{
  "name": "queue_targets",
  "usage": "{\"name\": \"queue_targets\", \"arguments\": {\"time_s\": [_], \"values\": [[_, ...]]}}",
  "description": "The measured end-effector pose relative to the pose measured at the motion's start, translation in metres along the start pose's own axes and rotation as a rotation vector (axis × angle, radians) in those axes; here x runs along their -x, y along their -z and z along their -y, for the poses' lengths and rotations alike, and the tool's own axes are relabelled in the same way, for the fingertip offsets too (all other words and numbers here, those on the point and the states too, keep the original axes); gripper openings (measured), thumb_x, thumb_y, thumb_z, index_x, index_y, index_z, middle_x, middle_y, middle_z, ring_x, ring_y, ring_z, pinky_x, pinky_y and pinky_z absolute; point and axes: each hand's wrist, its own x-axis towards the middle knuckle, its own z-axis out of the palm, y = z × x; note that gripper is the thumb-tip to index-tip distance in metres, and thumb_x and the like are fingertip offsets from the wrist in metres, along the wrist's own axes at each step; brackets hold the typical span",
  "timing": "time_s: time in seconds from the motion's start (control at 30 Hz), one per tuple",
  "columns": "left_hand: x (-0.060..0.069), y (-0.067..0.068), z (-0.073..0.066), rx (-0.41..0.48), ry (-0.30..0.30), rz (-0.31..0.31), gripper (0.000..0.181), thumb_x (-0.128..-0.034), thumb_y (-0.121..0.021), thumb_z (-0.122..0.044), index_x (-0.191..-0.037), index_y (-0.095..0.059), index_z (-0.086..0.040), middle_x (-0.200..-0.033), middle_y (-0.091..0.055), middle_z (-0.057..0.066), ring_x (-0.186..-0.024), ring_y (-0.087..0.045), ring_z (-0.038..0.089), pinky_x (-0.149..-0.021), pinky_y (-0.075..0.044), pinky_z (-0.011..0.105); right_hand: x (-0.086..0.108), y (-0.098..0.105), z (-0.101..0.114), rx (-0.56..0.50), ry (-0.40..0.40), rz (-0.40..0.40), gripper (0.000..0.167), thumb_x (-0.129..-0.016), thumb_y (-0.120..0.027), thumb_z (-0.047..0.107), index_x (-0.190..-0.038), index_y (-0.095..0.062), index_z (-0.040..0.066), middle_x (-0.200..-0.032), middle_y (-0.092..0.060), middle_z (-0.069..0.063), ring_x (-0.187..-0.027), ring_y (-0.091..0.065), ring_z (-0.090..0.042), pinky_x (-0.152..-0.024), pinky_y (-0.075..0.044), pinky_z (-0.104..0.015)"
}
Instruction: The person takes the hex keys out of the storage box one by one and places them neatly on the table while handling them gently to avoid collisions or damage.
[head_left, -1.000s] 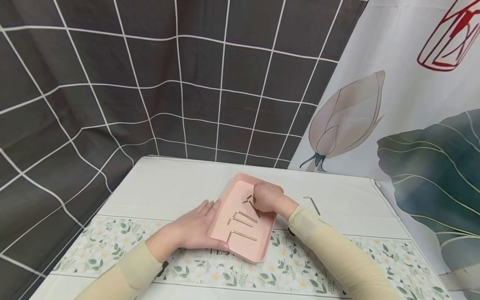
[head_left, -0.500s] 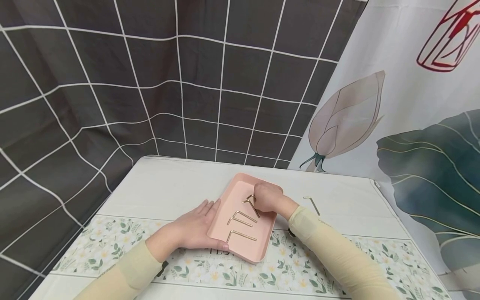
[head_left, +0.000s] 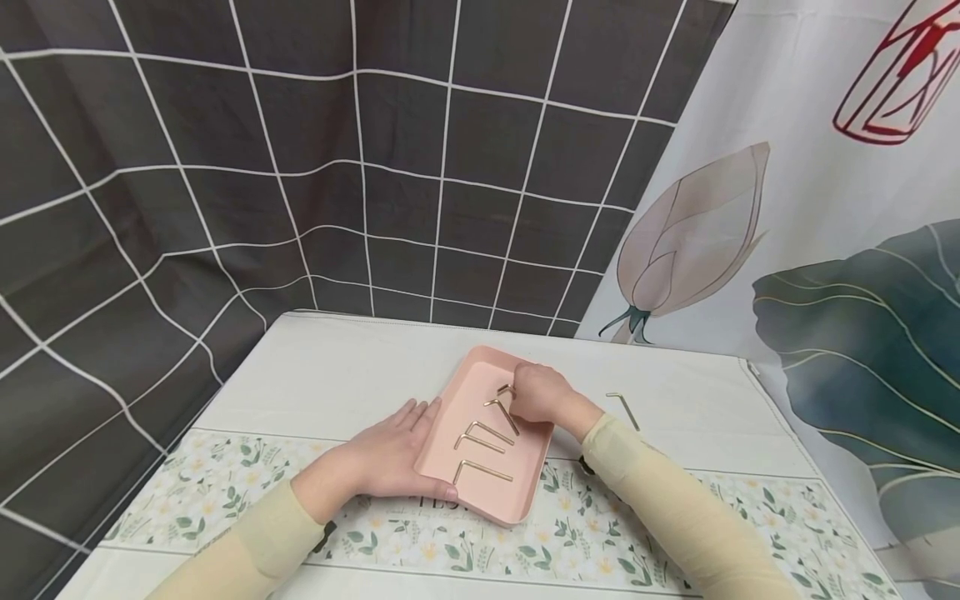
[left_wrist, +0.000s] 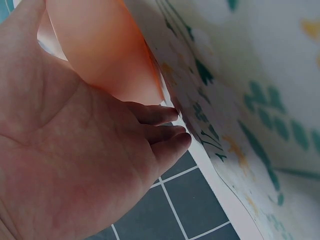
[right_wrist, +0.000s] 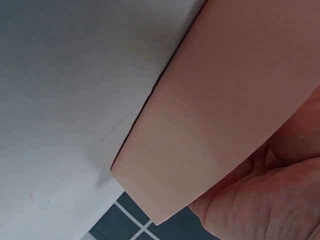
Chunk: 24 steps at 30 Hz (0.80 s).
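Observation:
A pink tray (head_left: pixel 517 492) sits at an angle on the table with several brass-coloured L-shaped hex keys (head_left: pixel 491 433) in it. My left hand (head_left: pixel 393 454) rests against the tray's left side, fingers straight along the outer wall and thumb by the near edge. The left wrist view shows those fingers (left_wrist: pixel 162 145) touching the tablecloth. Over the tray's far right part, my right hand (head_left: pixel 542 393) is curled and pinches a hex key (head_left: pixel 506 389), whose short end pokes out at the left. Its fingertips are hidden, behind the tray wall (right_wrist: pixel 210 120) in the right wrist view.
Another hex key (head_left: pixel 624 408) lies on the table right of the tray. The white tablecloth (head_left: pixel 337 367) has a floral band across it. A dark gridded curtain (head_left: pixel 337 200) hangs behind the table, and a white printed curtain (head_left: pixel 697 250) hangs at the right.
My right hand has shifted slightly to the right, with the key's end at its fingers. My left hand, the tray and the other keys stay where they were.

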Motion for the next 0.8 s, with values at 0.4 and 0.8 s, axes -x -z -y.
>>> {"name": "queue_targets", "arguments": {"time_s": [0.4,0.8], "values": [[-0.001,-0.001,0.001,-0.011,-0.004,0.0,0.144,-0.0854,-0.064,-0.094,-0.177,-0.01,0.003,-0.179,-0.022,0.033,-0.168,-0.018,0.05,-0.133,-0.027,0.058,0.005,0.008,-0.002,-0.019,-0.008,-0.018,0.014,-0.086,-0.076,0.007,-0.085,-0.062,0.009,-0.071,-0.062,-0.005,-0.062,-0.059,-0.02,-0.058,-0.05,-0.032],[-0.001,-0.001,0.001,-0.008,-0.001,-0.001,0.144,-0.085,-0.065,-0.094,-0.177,-0.011,0.002,-0.179,-0.023,0.031,-0.168,-0.017,0.049,-0.134,-0.027,0.057,0.008,0.012,-0.008,-0.038,0.002,-0.06,0.018,-0.083,-0.078,0.009,-0.083,-0.06,0.009,-0.072,-0.06,-0.005,-0.063,-0.058,-0.021,-0.058,-0.048,-0.034]]}}
